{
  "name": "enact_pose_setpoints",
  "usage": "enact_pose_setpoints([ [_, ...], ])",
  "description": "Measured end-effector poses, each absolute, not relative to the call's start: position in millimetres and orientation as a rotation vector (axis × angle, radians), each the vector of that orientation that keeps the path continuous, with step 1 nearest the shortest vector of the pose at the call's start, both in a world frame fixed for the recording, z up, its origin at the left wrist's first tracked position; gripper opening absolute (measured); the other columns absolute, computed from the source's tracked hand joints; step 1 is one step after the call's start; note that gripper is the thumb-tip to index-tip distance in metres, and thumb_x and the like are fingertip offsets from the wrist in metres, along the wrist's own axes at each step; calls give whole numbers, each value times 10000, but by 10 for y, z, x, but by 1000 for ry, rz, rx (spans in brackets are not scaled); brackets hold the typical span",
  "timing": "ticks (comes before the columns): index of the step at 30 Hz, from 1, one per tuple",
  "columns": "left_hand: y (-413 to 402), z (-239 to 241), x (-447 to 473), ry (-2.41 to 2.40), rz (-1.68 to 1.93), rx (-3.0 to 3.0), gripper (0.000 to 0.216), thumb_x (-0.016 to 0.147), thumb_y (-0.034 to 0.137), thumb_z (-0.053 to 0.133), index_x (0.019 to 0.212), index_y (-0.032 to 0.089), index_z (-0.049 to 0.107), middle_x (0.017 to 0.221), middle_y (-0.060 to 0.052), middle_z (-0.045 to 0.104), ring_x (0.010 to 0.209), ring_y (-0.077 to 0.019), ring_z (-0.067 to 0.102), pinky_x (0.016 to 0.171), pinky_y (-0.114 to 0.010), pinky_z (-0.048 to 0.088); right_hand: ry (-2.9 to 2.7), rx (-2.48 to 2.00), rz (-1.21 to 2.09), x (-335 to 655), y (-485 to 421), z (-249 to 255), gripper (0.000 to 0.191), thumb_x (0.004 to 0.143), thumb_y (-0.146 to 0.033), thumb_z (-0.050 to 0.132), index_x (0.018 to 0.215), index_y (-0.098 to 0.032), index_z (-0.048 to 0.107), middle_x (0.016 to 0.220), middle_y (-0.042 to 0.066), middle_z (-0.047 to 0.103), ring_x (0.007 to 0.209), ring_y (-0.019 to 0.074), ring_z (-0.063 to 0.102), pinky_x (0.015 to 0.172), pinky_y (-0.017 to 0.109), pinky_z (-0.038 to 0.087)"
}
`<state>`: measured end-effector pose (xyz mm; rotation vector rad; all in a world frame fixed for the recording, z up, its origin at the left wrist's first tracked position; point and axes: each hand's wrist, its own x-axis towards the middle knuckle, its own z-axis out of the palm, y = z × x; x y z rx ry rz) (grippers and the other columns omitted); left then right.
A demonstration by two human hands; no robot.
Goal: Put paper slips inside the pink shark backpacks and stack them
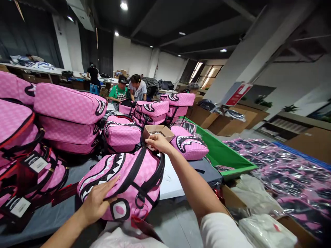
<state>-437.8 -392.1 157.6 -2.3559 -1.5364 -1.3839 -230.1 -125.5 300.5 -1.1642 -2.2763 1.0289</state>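
Note:
A pink checked backpack (134,172) with a black-and-white shark-mouth print and black straps lies tilted on the table in front of me. My left hand (99,199) rests on its near left side, fingers stretched along the fabric and thumb apart. Beyond the bag's upper end, my right hand (158,142) is closed in a pinch beside a small open cardboard box (169,133) with small pale pieces inside. Whatever lies between those fingertips is too small to make out. A red tag (144,227) hangs at the backpack's lower edge.
Stacked pink backpacks (68,103) with tags stand at left, and others (153,110) fill the table's far side. To the right are a green bin (219,148) and plastic-wrapped bags (289,179). Two people (138,89) work across the table.

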Motion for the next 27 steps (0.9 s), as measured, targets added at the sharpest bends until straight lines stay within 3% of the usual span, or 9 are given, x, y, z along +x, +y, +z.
enact_pose_setpoints([
  [5, -4139, 2004, -4304, -1917, -1312, -2111, 680, 904, 465, 627, 1531, 312, 411, 1422, -68, 597, 1220, -285, 643, 948, -358, 592, -2288, -888, 1095, -2447, -1893, 3224, 318, 808, -414, 639, 608, -183, 551, 496, -41, 480, 438, 89, 435, 429, 207, 301],
  [9, -4183, 2195, -4109, -2015, -1437, -1879, 410, 947, 439, 569, 1324, 299, 654, 1139, -33, 762, 907, -229, 765, 737, -271, 624, -2287, -726, 953, -2509, -2108, 3299, 325, 823, -392, 603, 584, -183, 536, 501, -41, 445, 478, 78, 384, 462, 211, 266],
  [12, -4166, 2253, -4235, -2059, -1556, -1799, 320, 962, 416, 544, 1156, 267, 750, 1029, -17, 789, 842, -207, 768, 697, -235, 604, -2259, -863, 1094, -2583, -1802, 3139, 295, 794, -380, 626, 590, -179, 556, 472, -45, 455, 444, 80, 391, 452, 216, 266],
  [16, -4050, 2370, -4505, -2145, -1685, -1630, 355, 927, 476, 568, 1036, 219, 786, 993, -26, 794, 842, -221, 763, 700, -245, 597, -2091, -1161, 1302, -2732, -1281, 2715, 333, 750, -350, 676, 525, -186, 492, 415, -65, 404, 381, 63, 338, 407, 206, 234],
  [20, -3883, 2481, -4666, -2193, -1727, -1608, 417, 878, 541, 590, 986, 196, 799, 900, -38, 798, 731, -217, 745, 654, -259, 591, -2028, -1163, 1507, -2800, -1031, 2464, 446, 725, -334, 726, 462, -207, 389, 391, -79, 348, 369, 55, 332, 392, 197, 255],
  [25, -3827, 2475, -5004, -2295, -1736, -1558, 491, 820, 619, 633, 966, 180, 797, 897, -64, 794, 780, -233, 740, 708, -280, 599, -2064, -1006, 1544, -2839, -859, 2379, 350, 721, -349, 743, 518, -184, 509, 444, -46, 466, 388, 61, 369, 395, 203, 249],
  [27, -3815, 2442, -5144, -2342, -1727, -1489, 537, 785, 672, 642, 928, 177, 795, 864, -67, 790, 765, -237, 735, 694, -287, 601, -2049, -965, 1653, -2890, -806, 2251, 378, 717, -371, 738, 500, -190, 487, 435, -57, 444, 392, 56, 340, 397, 204, 224],
])
